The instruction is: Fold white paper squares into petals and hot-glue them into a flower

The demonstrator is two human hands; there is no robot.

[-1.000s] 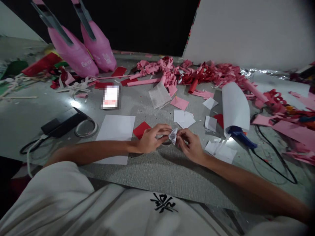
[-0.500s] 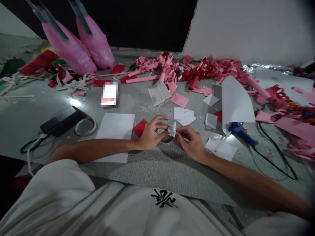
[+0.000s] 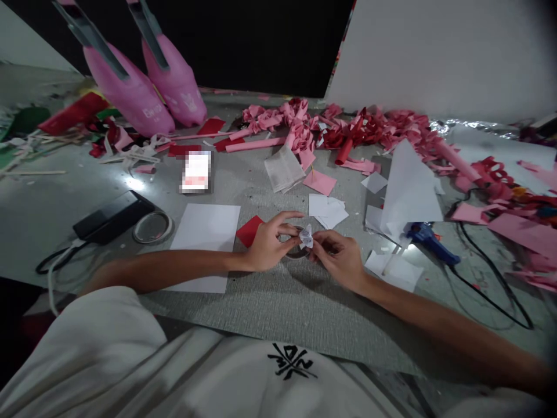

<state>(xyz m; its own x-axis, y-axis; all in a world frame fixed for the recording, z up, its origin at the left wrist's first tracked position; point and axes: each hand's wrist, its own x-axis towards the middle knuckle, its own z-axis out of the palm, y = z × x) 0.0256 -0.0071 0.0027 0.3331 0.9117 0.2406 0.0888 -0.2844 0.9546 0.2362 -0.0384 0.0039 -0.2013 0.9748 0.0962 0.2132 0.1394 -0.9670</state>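
Between my two hands is a small folded white paper piece (image 3: 306, 237), shaped somewhat like a flower. My left hand (image 3: 272, 241) pinches its left side with thumb and fingertips, the index finger stretched above. From the right, my right hand (image 3: 339, 255) pinches its other edge, fingers curled. Below the paper, partly hidden by my hands, lies a roll of tape (image 3: 296, 253) on the table. A red paper square (image 3: 249, 231) shows beside my left hand. Small white paper squares (image 3: 328, 210) lie just beyond the hands.
A white sheet (image 3: 209, 226) lies partly under my left forearm. At left are another tape roll (image 3: 152, 227), a black device (image 3: 114, 216) and a lit phone (image 3: 196, 172). A blue glue gun (image 3: 430, 241) with its cord stands right. Pink bottles (image 3: 130, 87) and paper scraps (image 3: 300, 128) line the back.
The folded white paper has turned a little in my fingers. The large white sheet by the glue gun has shifted its shape and tilt. The whole view has moved slightly.
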